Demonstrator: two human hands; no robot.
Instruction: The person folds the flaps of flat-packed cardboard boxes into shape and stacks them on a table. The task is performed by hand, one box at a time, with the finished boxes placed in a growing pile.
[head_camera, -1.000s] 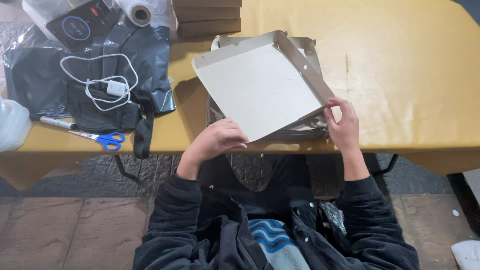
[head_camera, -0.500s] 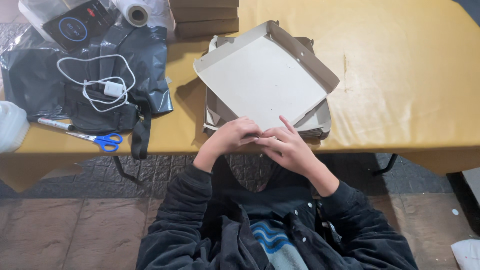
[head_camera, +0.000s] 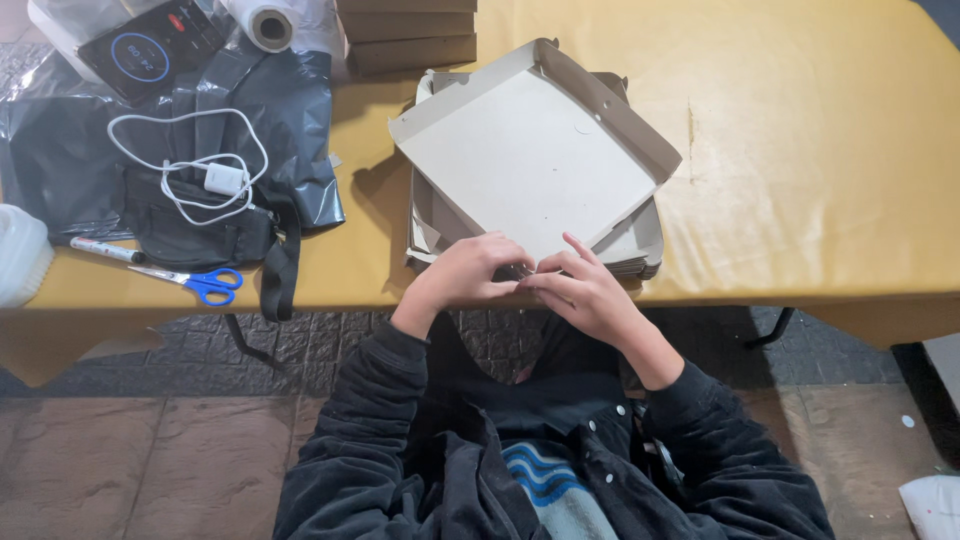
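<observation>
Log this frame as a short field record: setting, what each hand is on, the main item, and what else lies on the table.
setting: person seated at a yellow-covered table, seen from above
left hand: fingers curled at the near edge of the cardboard tray
right hand: fingertips meeting the left at that same edge
grip: whether either hand pinches the edge cannot be told
tray: shallow, walls folded up, lying on a stack of flat cardboard
left side of table: blue scissors, white cable with plug, black bag, tape roll

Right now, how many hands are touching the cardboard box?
2. The left hand and the right hand both press on the near edge of the shallow grey cardboard box, fingertips almost meeting. The box rests on a stack of flattened cardboard on the yellow-covered table.
</observation>
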